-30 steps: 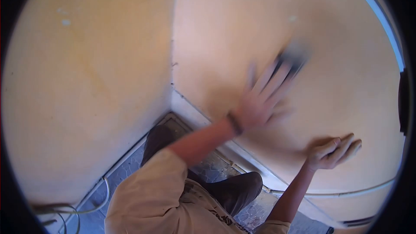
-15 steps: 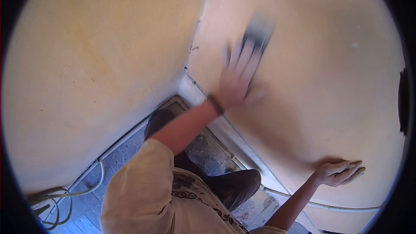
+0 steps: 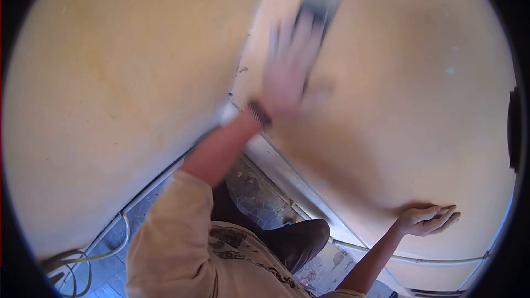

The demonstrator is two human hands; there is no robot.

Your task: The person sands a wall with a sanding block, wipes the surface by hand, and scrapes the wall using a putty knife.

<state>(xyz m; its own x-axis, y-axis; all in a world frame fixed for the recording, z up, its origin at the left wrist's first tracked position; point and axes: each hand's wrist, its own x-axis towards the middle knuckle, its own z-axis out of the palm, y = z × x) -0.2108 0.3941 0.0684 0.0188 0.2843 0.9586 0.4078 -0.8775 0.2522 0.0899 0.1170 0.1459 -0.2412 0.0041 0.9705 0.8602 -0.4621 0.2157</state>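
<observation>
I'm in a room corner, use unclear: yellowish walls, patterned floor, thin pipe running low.

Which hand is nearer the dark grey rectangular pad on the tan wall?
Left. The left hand covers the lower end of the pad; the right hand is well below it, toward the right.

Left hand blurred, dark block smeared — exact kind unclear, hose cut off lower left
</observation>
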